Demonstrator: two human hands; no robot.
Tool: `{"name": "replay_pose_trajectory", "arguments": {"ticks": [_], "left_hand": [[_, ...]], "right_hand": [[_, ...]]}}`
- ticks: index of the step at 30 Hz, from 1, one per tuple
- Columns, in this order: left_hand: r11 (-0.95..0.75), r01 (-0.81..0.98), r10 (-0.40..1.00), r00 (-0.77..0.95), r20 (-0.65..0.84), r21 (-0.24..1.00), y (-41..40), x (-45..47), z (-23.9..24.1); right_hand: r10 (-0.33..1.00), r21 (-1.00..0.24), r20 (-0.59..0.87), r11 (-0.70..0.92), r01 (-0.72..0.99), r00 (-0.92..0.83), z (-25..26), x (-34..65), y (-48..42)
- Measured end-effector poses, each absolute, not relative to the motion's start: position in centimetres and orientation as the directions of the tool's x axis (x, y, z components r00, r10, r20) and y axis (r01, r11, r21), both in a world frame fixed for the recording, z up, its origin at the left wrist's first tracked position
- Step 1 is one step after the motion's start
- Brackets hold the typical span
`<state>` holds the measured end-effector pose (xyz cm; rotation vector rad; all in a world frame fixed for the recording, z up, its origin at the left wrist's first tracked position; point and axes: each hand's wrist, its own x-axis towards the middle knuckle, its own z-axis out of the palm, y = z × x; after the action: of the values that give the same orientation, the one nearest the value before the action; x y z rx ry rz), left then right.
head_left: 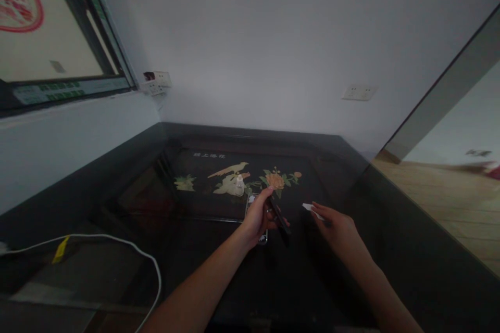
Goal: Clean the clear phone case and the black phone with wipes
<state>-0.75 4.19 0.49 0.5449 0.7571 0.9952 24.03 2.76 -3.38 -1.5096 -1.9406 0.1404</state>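
Observation:
My left hand [261, 214] is closed round a thin dark flat object, likely a phone [279, 215], held tilted above the dark table [219, 250]. Another phone-like thing with a pale edge [262, 239] shows under that hand. My right hand [336, 226] pinches a small white piece [311, 208], perhaps a wipe or paper, a little to the right of the dark object. A small clear bottle with a white cap [239, 185] stands just beyond my left hand.
The dark table has an inlaid panel with a bird and flowers [250, 177]. A white cable with a yellow tag [117, 242] loops at the left. Wall sockets [358, 93] sit behind; a window [58, 36] is at the left and wooden floor [441, 197] at the right.

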Motion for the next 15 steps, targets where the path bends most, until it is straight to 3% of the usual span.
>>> {"name": "replay_pose_trajectory", "arguments": {"ticks": [9, 15], "left_hand": [[0.469, -0.432, 0.875, 0.349, -0.337, 0.770, 4.0, -0.9, 0.7], [0.466, -0.341, 0.870, 0.342, -0.354, 0.816, 3.7, -0.7, 0.7]], "right_hand": [[0.933, -0.446, 0.330, 0.291, 0.846, -0.146, -6.1, 24.2, 0.1], [0.924, -0.495, 0.370, 0.281, 0.822, -0.093, -3.6, 22.6, -1.2]]}}
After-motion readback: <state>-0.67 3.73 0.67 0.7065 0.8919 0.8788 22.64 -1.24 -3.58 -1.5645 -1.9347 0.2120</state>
